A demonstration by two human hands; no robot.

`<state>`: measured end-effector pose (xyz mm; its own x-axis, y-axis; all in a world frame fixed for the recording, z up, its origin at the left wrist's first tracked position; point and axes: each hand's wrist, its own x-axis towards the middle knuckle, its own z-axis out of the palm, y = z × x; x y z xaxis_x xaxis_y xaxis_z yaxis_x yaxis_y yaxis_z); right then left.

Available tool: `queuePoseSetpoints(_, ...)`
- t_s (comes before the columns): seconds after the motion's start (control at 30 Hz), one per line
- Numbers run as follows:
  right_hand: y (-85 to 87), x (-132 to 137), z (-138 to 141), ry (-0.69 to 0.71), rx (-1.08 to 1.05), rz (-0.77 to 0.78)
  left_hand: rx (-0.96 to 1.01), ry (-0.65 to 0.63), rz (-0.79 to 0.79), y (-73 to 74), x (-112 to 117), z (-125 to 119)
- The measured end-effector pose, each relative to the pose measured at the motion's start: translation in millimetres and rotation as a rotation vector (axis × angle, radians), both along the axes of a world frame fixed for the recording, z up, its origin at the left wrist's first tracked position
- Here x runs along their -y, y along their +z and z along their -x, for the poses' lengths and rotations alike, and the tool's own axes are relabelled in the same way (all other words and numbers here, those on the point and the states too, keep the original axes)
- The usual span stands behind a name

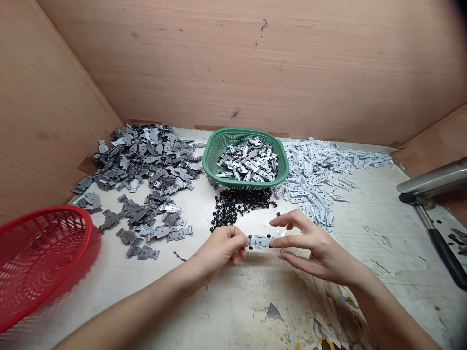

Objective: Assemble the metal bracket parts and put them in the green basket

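Both hands hold a small grey metal plate [260, 241] with black studs at its ends, just above the worn white table [233, 301]. My left hand [222, 249] pinches the plate's left end with closed fingers. My right hand [310, 248] pinches the right end between thumb and forefinger, its other fingers spread. Right behind the hands lies a heap of small black studs [239, 204]. Behind that stands a green basket [215, 158] with several assembled plates in it.
A pile of dark grey metal parts [142, 170] covers the back left. Light silver plates [321, 175] lie at the back right. A red basket [40, 253] stands at the left edge. A metal tool with a black handle [438, 214] lies at the right. Wooden walls enclose the bench.
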<state>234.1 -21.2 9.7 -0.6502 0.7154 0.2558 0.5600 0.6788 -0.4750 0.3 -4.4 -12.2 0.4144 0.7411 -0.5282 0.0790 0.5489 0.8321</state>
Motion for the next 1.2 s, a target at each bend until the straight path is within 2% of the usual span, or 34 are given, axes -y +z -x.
queuePoseSetpoints(0.87,1.8,2.4,6.6,-0.001,-0.032,0.006,-0.004,-0.018,0.013,5.6,1.1,-0.7)
queuePoseSetpoints(0.97,4.5,0.0,-1.1,0.017,-0.074,0.040,-0.007,-0.026,0.012,4.2,0.5,0.0)
queuePoseSetpoints(1.03,2.9,-6.0,-17.5,-0.091,-0.104,0.005,-0.011,-0.030,0.014,4.1,0.3,0.4)
queuePoseSetpoints(1.1,-2.8,-14.2,-41.6,-0.341,-0.072,-0.096,-0.011,-0.029,0.013,4.6,0.5,0.5)
queuePoseSetpoints(1.17,-11.2,-22.1,-66.4,-0.562,0.091,-0.158,-0.010,-0.024,0.013,5.2,0.7,0.3)
queuePoseSetpoints(1.2,-15.6,-25.2,-76.2,-0.580,0.173,-0.135,-0.013,-0.023,0.015,5.5,0.7,0.2)
